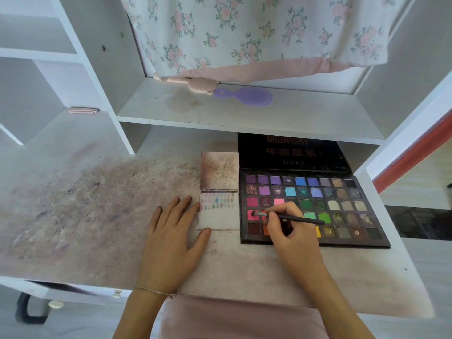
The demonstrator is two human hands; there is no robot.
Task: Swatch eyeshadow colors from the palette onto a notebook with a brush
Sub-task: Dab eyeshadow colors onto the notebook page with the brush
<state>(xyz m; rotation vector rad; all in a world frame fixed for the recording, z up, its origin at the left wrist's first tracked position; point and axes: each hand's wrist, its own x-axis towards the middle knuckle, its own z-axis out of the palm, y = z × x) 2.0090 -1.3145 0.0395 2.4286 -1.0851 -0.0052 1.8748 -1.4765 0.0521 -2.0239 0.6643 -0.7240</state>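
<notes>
A person's right hand (291,231) pinches a slim black eyeshadow brush (288,217) over an open multicolour eyeshadow palette (342,209) on a powder-stained white bench (97,216). The brush lies almost level, its long axis running from 3 o'clock to 9 o'clock, bristles pointing toward 9 o'clock and touching a bright pink pan (253,214) at the palette's left edge. The left hand (175,238) rests flat with fingers spread on the bench, fingertips and thumb touching the left edge of a small open notebook (220,216), which sits just beside the palette at its 9 o'clock. Two rows of pastel swatches (217,201) cross the notebook's lower page. On the shelf at 12 o'clock lies a purple hairbrush (247,95).
</notes>
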